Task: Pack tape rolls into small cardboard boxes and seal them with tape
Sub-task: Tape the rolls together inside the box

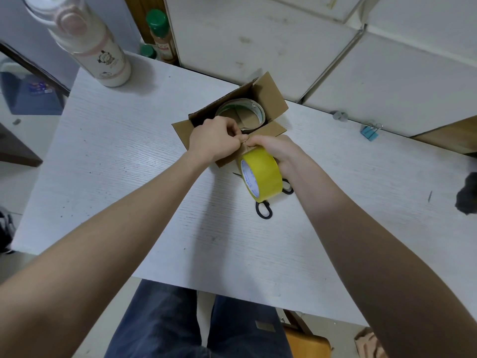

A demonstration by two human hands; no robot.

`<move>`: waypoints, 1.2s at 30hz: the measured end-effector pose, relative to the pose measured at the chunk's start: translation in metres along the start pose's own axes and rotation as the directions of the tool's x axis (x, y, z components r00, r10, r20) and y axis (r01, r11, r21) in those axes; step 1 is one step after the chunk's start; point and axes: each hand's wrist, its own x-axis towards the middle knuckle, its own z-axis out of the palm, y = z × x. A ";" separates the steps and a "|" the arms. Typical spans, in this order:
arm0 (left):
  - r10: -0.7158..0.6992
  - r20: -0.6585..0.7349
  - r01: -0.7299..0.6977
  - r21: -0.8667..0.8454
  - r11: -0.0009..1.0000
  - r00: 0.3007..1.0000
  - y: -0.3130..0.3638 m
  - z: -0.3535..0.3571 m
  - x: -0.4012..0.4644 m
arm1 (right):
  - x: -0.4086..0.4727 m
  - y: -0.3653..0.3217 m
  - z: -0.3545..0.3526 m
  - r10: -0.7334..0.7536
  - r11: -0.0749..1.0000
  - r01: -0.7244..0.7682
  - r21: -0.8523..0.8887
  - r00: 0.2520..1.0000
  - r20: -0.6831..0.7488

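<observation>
While the right hand (277, 153) grips the yellow tape roll (260, 174), the left hand (214, 138) pinches its end by the open brown cardboard box (271, 99); bare white table (116, 140) lies leftward.

The cardboard box (268, 99) is matt brown corrugated board. Just in front of it, the yellow tape roll (262, 174) looks glossy, smooth plastic. Beneath both, the table (129, 151) shows pale, matt, wood-grained laminate.
</observation>
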 end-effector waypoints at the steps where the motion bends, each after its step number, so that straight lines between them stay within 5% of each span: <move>1: 0.001 -0.001 -0.001 -0.002 1.000 1.000 0.001 0.000 -0.001 | 0.000 -0.001 0.001 0.002 1.000 -0.002 0.006 1.000 -0.008; 11: 0.017 -0.069 -0.019 -0.039 0.999 0.997 0.001 -0.001 -0.006 | 0.001 -0.002 0.001 -0.051 0.997 0.055 0.056 0.996 -0.069; 16: 0.211 -0.047 -0.216 -0.181 0.959 0.976 -0.007 -0.009 -0.033 | -0.002 -0.005 0.000 -0.027 0.990 0.029 0.140 1.000 -0.012; 20: 0.391 0.145 -0.410 0.130 0.903 0.909 -0.017 -0.009 -0.047 | -0.006 -0.002 -0.002 -0.057 0.981 0.050 0.185 0.998 0.035; 27: 0.422 0.004 -0.412 0.224 0.883 0.906 -0.008 -0.011 -0.039 | -0.020 0.002 -0.009 -0.161 0.949 0.146 0.280 0.987 0.029; 32: 0.391 -0.002 -0.386 0.152 0.910 0.921 -0.008 -0.011 -0.035 | -0.032 0.014 -0.017 -0.226 0.964 0.237 -0.124 0.969 0.095; 36: 0.331 0.017 -0.331 0.081 0.940 0.943 -0.008 -0.015 -0.028 | -0.034 0.018 -0.011 -0.390 0.914 0.395 -0.091 0.918 0.068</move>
